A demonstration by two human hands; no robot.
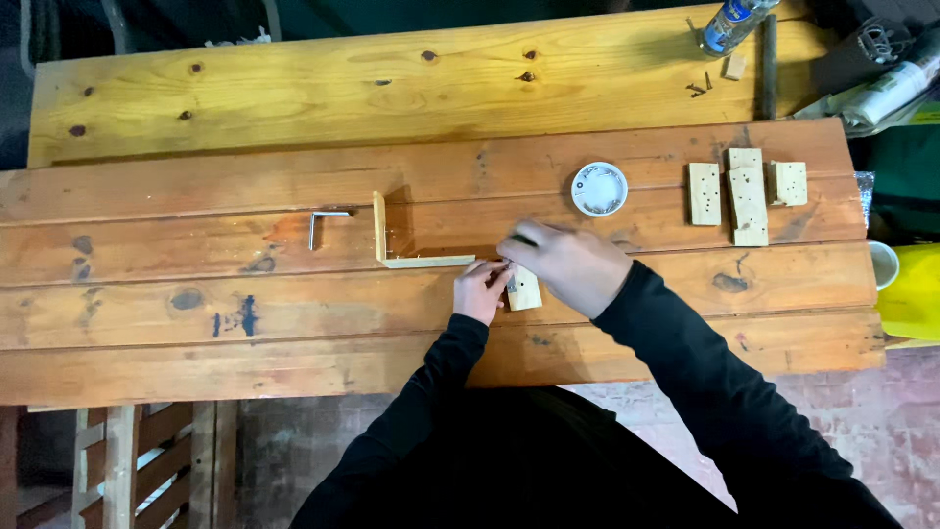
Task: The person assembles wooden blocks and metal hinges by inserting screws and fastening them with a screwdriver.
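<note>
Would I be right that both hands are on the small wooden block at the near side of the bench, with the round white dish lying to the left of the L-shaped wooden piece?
Not quite. The head view shows the round white dish to the right of the L-shaped wooden piece, not the left. The rest holds: the left hand and right hand are on the small wooden block.

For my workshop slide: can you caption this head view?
Both hands, left hand and right hand, meet at a small wooden block beside an L-shaped wooden frame on a plank workbench.
</note>
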